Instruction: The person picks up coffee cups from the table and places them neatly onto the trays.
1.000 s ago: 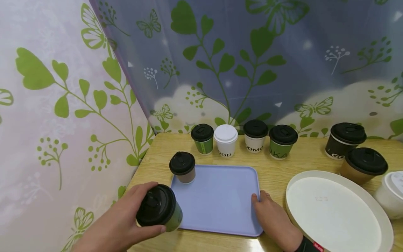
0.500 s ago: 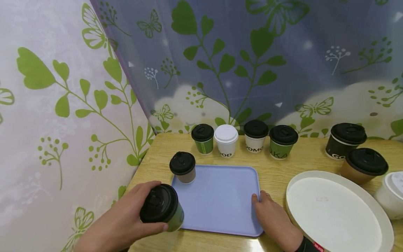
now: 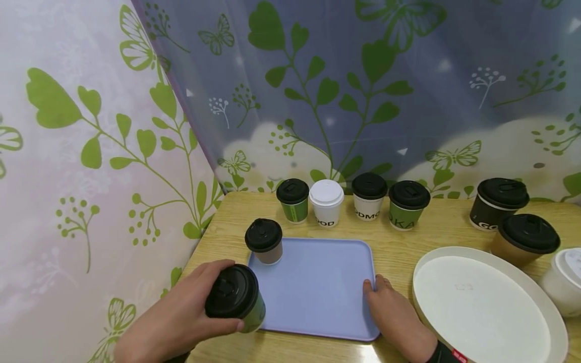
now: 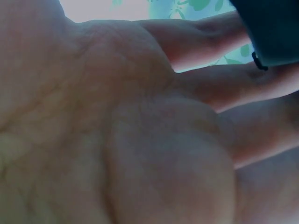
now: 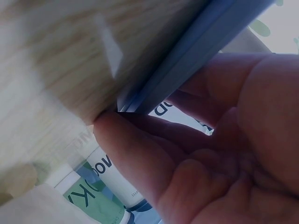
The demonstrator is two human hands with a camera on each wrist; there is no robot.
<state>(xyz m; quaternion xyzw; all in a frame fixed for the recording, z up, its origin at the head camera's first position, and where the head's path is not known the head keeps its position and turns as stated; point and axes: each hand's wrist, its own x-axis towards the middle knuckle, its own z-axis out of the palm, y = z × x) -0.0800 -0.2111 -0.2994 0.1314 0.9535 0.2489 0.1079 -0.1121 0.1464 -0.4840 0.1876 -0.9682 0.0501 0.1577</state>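
Observation:
My left hand grips a green paper coffee cup with a black lid, thumb in front and fingers behind, at the near left corner of the blue tray. Whether the cup's base touches anything is hidden. Palm and fingers fill the left wrist view, with the dark lid at upper right. On the tray's far left corner stands a brown cup with a black lid. My right hand holds the tray's right edge; in the right wrist view its thumb and fingers pinch the blue rim.
Behind the tray stand a small green cup, a white-lidded cup, a black-lidded white cup and another green cup. To the right lie a round white tray, a black cup, a tan cup and a white cup.
My left hand has shifted slightly to the right with the green cup. The right hand and the blue tray have stayed where they were.

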